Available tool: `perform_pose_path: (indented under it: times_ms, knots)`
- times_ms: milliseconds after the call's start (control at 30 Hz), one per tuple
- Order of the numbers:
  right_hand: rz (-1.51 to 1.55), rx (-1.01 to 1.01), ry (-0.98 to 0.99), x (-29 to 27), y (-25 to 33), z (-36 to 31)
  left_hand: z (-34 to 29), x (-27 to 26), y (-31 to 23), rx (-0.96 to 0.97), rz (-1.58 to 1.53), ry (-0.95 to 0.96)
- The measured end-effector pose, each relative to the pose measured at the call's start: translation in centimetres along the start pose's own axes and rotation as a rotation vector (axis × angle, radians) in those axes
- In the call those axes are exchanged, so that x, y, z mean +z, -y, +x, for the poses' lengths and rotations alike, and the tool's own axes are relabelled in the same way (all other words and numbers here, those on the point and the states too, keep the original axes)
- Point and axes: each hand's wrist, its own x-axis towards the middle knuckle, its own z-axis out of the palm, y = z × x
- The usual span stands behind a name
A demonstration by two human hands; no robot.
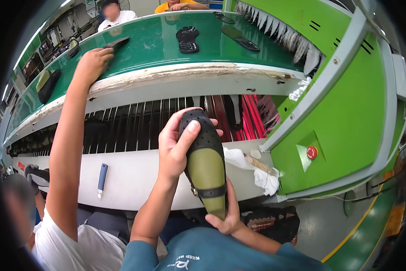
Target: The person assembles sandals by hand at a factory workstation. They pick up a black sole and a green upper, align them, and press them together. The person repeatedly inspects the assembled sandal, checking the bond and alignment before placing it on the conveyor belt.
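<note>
Both my hands hold a black perforated clog [200, 133], with an olive shoe last [205, 169] set inside it. Its toe end points away from me, and a buckled strap [208, 193] crosses the last near the heel. My left hand [172, 147] is closed round the toe part, thumb on top of the perforations. At the near end, my right hand [228, 214] grips the heel of the last, its thumb at the tip and its fingers partly hidden behind. The clog is held above the pale front ledge [135, 180] of a conveyor machine.
A co-worker's arm [65, 144] reaches from the left onto the green belt [148, 40]. Shoe soles [187, 39] and a clog on a last [47, 86] lie there. A blue-handled knife [102, 178], crumpled white paper [264, 178] and a red stop button [311, 152] are nearby.
</note>
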Motion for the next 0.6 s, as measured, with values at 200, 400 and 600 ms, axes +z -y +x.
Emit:
perform_pose_path:
  times_ms: [200, 400, 600]
  knots:
    - [0.045, -0.094, -0.027, -0.2, 1.0, 2.5, 2.4, 0.6, -0.1, -0.033, 0.008, 0.016]
    - [0.118, -0.044, -0.007, -0.6, 1.0, 9.1, 8.9, -0.3, -1.7, 0.021, 0.037, 0.027]
    - [0.138, -0.039, -0.003, -0.7, 0.3, 4.0, 3.9, 0.8, -1.7, -0.04, 0.083, -0.022]
